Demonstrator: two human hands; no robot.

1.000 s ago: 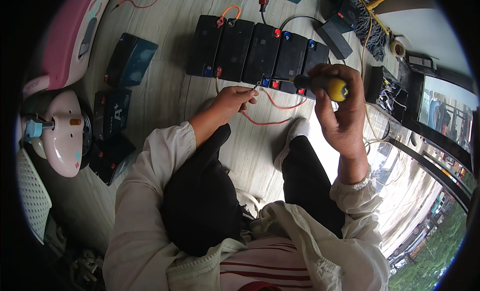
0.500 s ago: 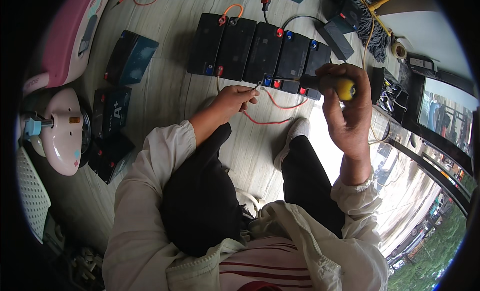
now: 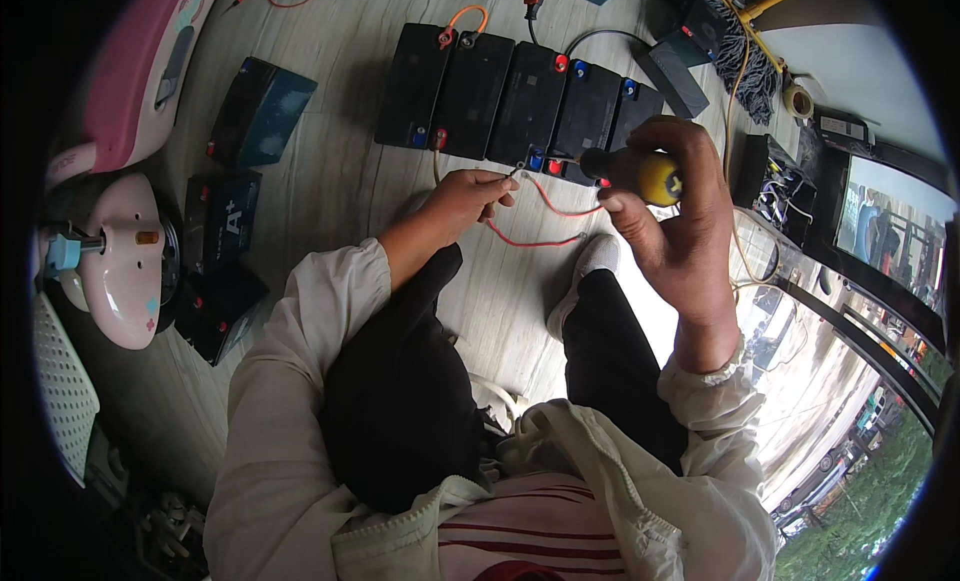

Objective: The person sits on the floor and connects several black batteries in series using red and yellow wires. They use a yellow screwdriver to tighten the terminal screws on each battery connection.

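Several black batteries [image 3: 527, 99] stand side by side in a row on the floor, with red and blue terminals along both ends. My left hand [image 3: 478, 195] is closed in a pinch on a wire [image 3: 519, 171], whose metal end lies close to the near blue terminal [image 3: 536, 161] of the middle battery. My right hand [image 3: 690, 216] grips a screwdriver [image 3: 655, 176] by its yellow and black handle, fingers curled over it. Its shaft points left toward that same terminal; whether the tip touches is too small to tell. A red wire [image 3: 545, 244] hangs below my left fingers.
Loose batteries [image 3: 262, 113] lie on the left beside a pink and white ride-on machine [image 3: 125, 261]. An orange jumper wire [image 3: 467, 13] links two batteries at the far side. A mop [image 3: 745, 71], a tape roll [image 3: 798, 100] and a glass door frame [image 3: 850, 331] are on the right.
My right hand has shifted left with the screwdriver, bringing its handle nearer the batteries. My left hand stays in the same place with its pinch on the wire.
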